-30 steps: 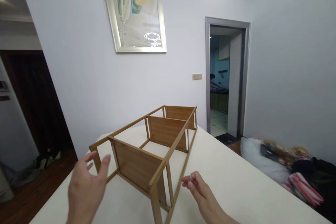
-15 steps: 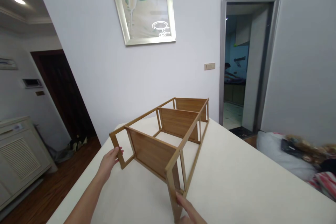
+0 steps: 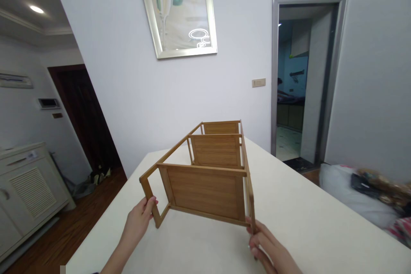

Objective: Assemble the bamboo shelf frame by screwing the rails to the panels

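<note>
A wooden shelf rack (image 3: 205,186) of light brown bamboo lies on its side on a white table (image 3: 298,218), its three panels upright and its long rails running away from me. My left hand (image 3: 141,216) grips the near left post of the rack. My right hand (image 3: 268,246) is closed around the near right post, close to the tabletop.
A framed picture (image 3: 180,8) hangs on the wall behind. An open doorway (image 3: 302,81) is at the right. A pile of cushions and clothes (image 3: 366,192) lies right of the table. A white cabinet (image 3: 25,184) and wooden floor (image 3: 77,222) are to the left.
Both hands have taken hold of the rack's near posts. The rack has turned so that its near end faces me squarely.
</note>
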A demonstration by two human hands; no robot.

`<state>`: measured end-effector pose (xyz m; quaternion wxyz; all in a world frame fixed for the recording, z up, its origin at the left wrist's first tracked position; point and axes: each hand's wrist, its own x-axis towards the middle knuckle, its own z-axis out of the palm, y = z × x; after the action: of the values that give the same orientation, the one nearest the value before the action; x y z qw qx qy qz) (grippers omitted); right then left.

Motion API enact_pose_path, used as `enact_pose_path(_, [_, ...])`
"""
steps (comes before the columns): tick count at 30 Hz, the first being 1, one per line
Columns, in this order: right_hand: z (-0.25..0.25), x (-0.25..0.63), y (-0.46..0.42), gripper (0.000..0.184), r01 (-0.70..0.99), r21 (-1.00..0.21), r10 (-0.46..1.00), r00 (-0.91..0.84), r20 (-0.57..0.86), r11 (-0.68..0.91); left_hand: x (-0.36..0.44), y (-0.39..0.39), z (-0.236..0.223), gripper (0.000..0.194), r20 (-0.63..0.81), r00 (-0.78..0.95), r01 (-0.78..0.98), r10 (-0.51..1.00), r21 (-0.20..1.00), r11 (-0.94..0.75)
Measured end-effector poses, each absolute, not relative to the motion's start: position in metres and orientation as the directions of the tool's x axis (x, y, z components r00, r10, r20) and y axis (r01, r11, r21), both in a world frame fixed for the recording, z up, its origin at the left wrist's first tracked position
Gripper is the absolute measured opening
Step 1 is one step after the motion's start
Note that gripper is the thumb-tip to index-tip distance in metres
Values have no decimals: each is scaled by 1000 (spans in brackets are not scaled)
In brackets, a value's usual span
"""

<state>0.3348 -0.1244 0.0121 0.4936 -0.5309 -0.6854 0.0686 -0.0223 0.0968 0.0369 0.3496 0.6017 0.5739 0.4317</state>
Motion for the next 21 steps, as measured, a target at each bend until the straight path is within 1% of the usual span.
enact_pose_path(1, [18, 350, -120, 24, 666, -632, 818, 56, 573, 397, -14, 88, 38, 57, 121, -6, 395, 993, 912, -108])
enact_pose_path(5, [36, 409, -99, 34, 661, -720, 840, 256, 479, 209, 26, 47, 43, 60, 125, 135, 405, 983, 898, -170])
enact_pose_path(8, [41, 440, -88, 36, 669, -736, 821, 360, 443, 103, 57, 17, 44, 58, 124, 241, 393, 963, 894, -214])
enact_pose_path(10, [42, 452, -86, 38, 686, -722, 766, 418, 488, 85, 74, 0, 41, 55, 147, 288, 381, 946, 889, -254])
enact_pose_path(12, [39, 456, -89, 42, 716, -694, 698, 460, 548, 73, 87, -13, 37, 54, 180, 283, 381, 942, 881, -283])
enact_pose_path(15, [33, 450, -99, 46, 744, -666, 640, 482, 598, 62, 100, -27, 32, 54, 192, 323, 357, 927, 882, -307])
enact_pose_path(18, [29, 427, -113, 42, 715, -691, 688, 450, 570, 104, 109, -36, 28, 56, 177, 390, 303, 904, 902, -307])
enact_pose_path(21, [33, 390, -125, 30, 654, -742, 791, 374, 483, 144, 116, -44, 25, 62, 162, 432, 223, 887, 934, -279])
